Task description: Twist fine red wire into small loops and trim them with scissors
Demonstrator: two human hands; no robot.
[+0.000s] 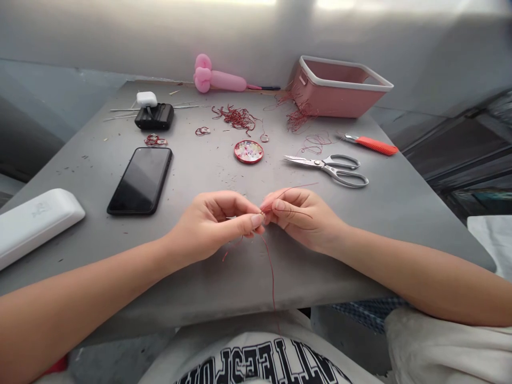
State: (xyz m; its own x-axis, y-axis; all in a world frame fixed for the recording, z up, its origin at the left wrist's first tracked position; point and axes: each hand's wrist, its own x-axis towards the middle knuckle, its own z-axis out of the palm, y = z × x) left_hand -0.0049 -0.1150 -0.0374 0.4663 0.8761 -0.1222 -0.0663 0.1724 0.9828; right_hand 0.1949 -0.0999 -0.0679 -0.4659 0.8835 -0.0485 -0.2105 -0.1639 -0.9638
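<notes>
My left hand [214,224] and my right hand [302,216] meet fingertip to fingertip above the near middle of the grey table [224,176]. Both pinch a thin red thread [272,272] at the same spot; a thin needle-like piece may sit in the left fingers, too small to be sure. One thread end arcs up over my right hand, the other hangs down past the table's front edge toward my lap.
Beyond the hands lie steel scissors [330,166], a small round bead dish [248,151], loose red thread scraps [237,117], a red-handled tool [372,144] and a pink bin [338,85]. A black phone [141,180], a white case [34,221], a black box [155,114] and a pink balloon [218,79] sit left and back.
</notes>
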